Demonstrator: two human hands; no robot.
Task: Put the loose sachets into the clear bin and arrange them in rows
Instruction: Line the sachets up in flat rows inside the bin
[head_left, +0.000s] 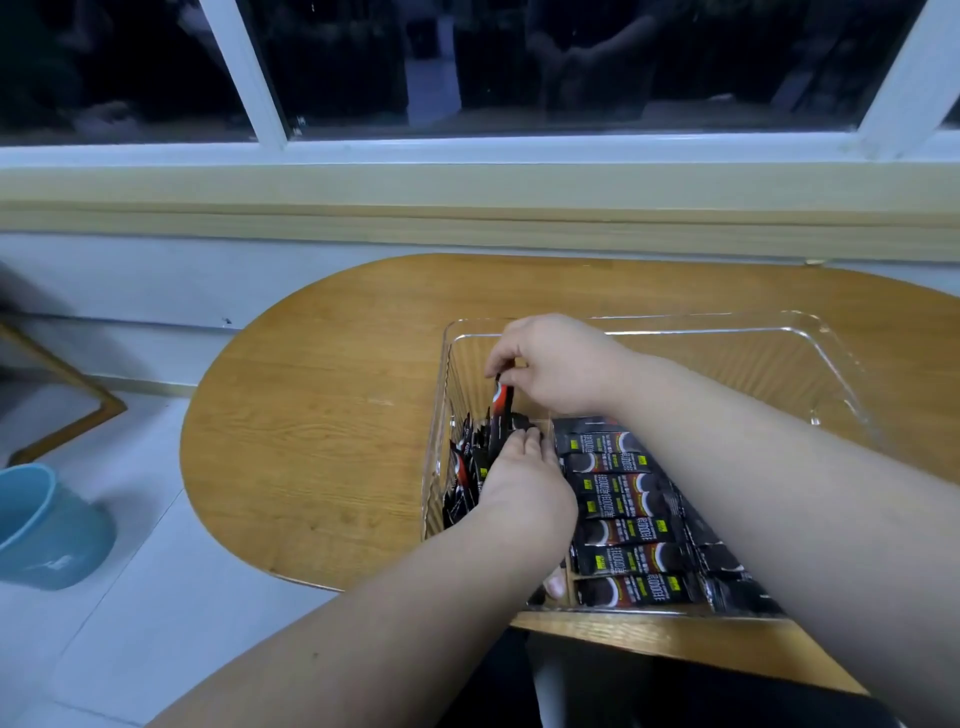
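One wooden tabletop (322, 415) lies under both hands, and one clear bin (727, 328) stands on it around them. Its far half, beyond the right hand, is bare. One blue bucket (47, 525) sits on the floor, well to the left of the left forearm.

Inside the bin, just right of the left hand and under the right forearm, seven sachets (618, 512) lie flat in one row. A second row (727, 566) lies further right, mostly hidden by that forearm, so its count cannot be told. A bunch of standing sachets (465, 467) leans against the bin's left wall, just left of the left hand, too crowded to count.

The right hand (561, 364) pinches the top of one upright red-and-black sachet (503, 410) between thumb and fingers, above the standing bunch. The left hand (524, 483) is nearer the person, its fingers stretched forward with the tips touching the standing sachets, grasping nothing visible.
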